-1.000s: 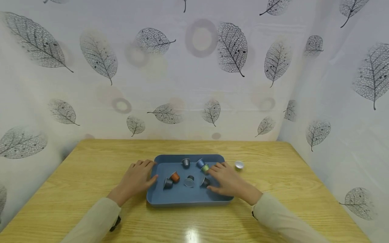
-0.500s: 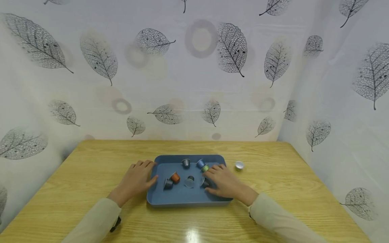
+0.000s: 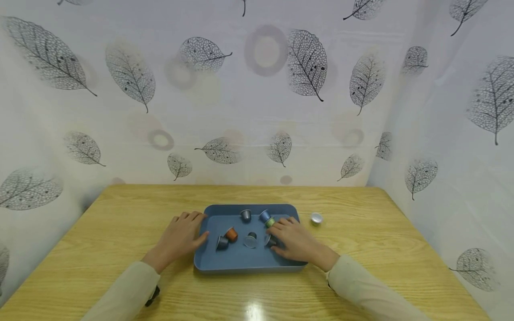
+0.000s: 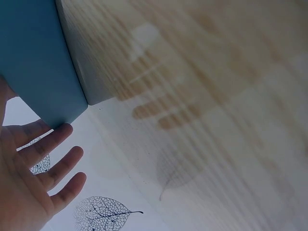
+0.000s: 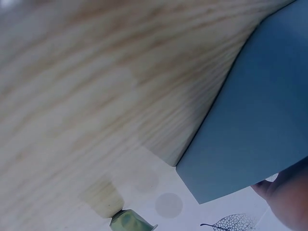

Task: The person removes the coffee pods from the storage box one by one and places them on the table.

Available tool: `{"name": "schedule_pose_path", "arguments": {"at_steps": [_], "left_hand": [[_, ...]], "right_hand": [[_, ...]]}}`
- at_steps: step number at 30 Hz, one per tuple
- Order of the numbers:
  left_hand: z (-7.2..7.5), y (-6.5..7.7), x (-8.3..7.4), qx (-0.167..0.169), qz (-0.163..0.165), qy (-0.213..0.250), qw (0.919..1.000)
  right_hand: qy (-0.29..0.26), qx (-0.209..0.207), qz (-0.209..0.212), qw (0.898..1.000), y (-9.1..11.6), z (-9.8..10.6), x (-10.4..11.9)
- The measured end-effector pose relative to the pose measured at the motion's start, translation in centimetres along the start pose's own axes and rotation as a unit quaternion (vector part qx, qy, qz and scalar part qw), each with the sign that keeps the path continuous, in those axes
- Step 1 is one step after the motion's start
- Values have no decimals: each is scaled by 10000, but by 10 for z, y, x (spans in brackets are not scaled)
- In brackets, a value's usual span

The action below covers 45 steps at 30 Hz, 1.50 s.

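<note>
Blue rectangular tray [image 3: 237,260] might skid if the spread left hand [image 3: 178,236] slips; can't tell whether the right hand [image 3: 296,240] grips.

- No text, label, brand, number or sign can be read in the head view or in either wrist view.
- On the small capsules [image 3: 231,234] in the blue tray [image 3: 241,257], any print is too small to make out.
- On the green capsule [image 5: 129,221] outside the tray, blurred in the right wrist view, no lettering can be read.
</note>
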<state>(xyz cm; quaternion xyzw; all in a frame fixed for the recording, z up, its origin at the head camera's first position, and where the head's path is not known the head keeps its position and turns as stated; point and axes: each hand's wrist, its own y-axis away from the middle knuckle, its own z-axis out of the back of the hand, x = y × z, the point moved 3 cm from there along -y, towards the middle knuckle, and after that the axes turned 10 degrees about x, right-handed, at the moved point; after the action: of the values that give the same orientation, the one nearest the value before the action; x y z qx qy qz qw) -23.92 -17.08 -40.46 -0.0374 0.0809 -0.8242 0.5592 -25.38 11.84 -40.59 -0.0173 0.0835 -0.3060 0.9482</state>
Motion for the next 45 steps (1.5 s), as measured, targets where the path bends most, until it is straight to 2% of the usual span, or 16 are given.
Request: {"name": "schedule_pose_path", "arguments": {"at_steps": [30, 45], "left_hand": [[-1, -1, 1, 70, 39, 30, 10000], [0, 0, 0, 116, 61, 61, 9999]], "right_hand": [[-91, -65, 37, 9999, 2, 2, -2], [-221, -462, 71, 9987, 7, 9, -8]]}}
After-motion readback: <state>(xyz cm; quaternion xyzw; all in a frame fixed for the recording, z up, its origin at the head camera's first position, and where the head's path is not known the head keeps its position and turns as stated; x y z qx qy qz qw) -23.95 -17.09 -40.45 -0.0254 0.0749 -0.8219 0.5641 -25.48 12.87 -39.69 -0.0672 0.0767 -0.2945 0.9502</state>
